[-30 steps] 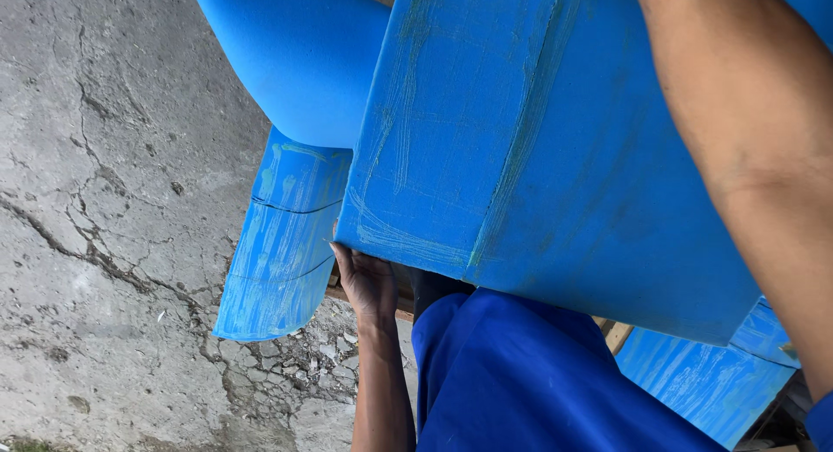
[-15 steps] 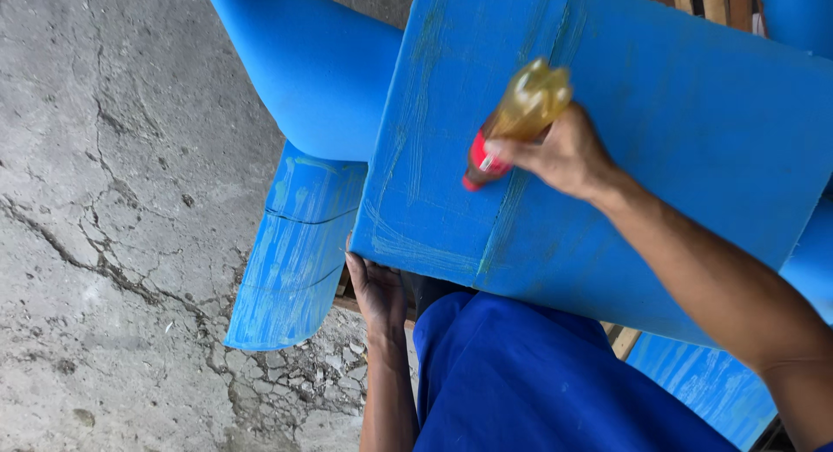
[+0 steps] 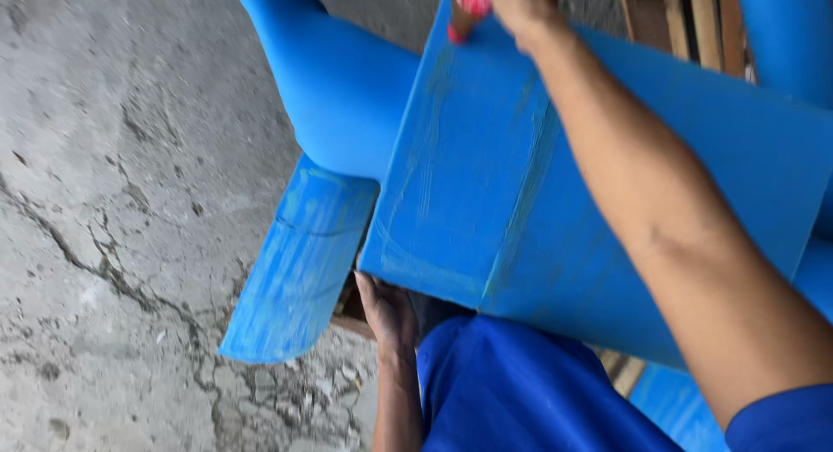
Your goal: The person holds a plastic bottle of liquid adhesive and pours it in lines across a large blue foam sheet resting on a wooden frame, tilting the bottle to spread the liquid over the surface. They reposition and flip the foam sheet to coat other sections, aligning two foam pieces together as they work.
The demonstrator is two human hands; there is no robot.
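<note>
A large flat blue sheet (image 3: 538, 183) lies tilted across my lap, faint streaks and a raised seam running down it. My left hand (image 3: 386, 309) reaches up under its near lower edge, fingers hidden beneath the sheet and gripping it. My right arm stretches over the sheet to its far edge. There my right hand (image 3: 521, 5) is closed around a small bottle with a red cap (image 3: 471, 1), cap pointing down at the sheet. Most of the bottle is out of view.
A thick blue roll (image 3: 338, 79) lies behind the sheet on the left. A narrow blue strip (image 3: 295, 261) slants down onto the cracked concrete floor (image 3: 113, 226). Wooden slats (image 3: 685, 18) show at the top right. My blue trousers (image 3: 521, 391) fill the bottom.
My right hand has carried the bottle from the middle of the sheet to its far edge. The left hand has stayed under the sheet's lower edge.
</note>
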